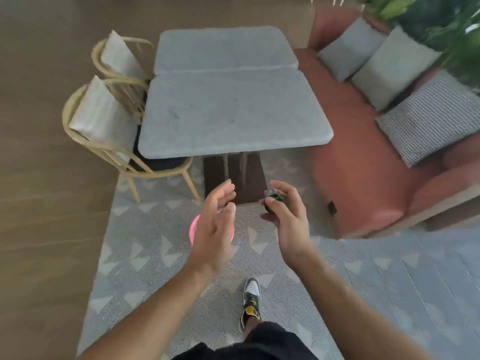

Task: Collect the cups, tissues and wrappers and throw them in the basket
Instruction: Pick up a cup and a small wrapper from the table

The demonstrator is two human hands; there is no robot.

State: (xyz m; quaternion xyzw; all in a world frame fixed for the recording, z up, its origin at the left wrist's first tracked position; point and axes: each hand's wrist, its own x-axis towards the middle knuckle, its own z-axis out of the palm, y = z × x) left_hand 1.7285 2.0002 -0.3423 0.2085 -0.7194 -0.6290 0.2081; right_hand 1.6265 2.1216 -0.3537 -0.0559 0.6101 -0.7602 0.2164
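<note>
My right hand (285, 216) holds a small dark crumpled wrapper (272, 200) between thumb and fingers, in front of the table's dark base. My left hand (215, 227) is beside it with fingers straight and nothing in it. A pink basket (194, 227) stands on the rug right under my left hand, and only its left rim shows. The grey stone table (233, 113) beyond carries nothing that I can see.
Two wooden chairs (104, 120) with pale cushions stand at the table's left. A terracotta bench (363, 165) with grey pillows runs along the right, plants behind it. I stand on a patterned grey rug (155, 255), my shoe (251, 297) below my hands.
</note>
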